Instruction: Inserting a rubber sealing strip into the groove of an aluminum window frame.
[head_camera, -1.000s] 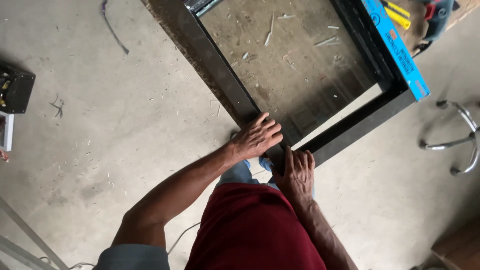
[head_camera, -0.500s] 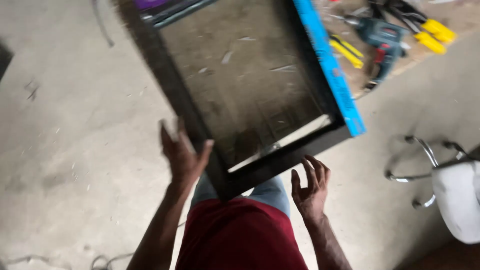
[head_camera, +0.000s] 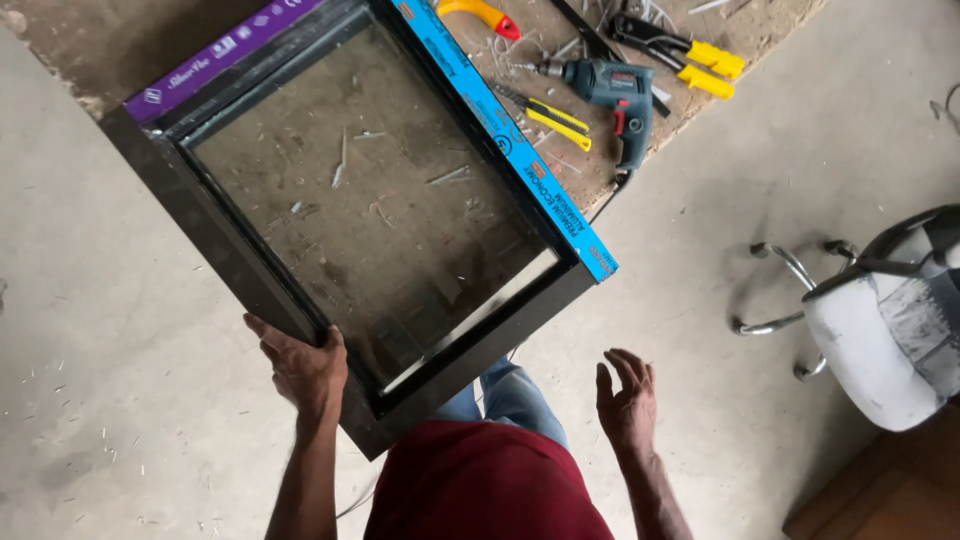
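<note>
Where concrete floor (head_camera: 130, 400) spreads | window frame (head_camera: 250, 270) | chair (head_camera: 880, 320) near

black window frame (head_camera: 250, 270), blue tape strip (head_camera: 505, 135), teal drill (head_camera: 615, 90)

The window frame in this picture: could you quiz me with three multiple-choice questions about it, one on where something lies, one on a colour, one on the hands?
1. Where is the drill?
A. beyond the window frame
B. on the chair
C. in a hand

2. What colour is the tape strip along the frame's right edge?
A. red
B. blue
C. white

3. Which hand grips the frame?
A. both
B. right
C. left

Answers: 1 A, it lies on the floor past the frame. 2 B, it is blue. 3 C, the left hand clasps the edge; the right hand is open and apart.
</note>
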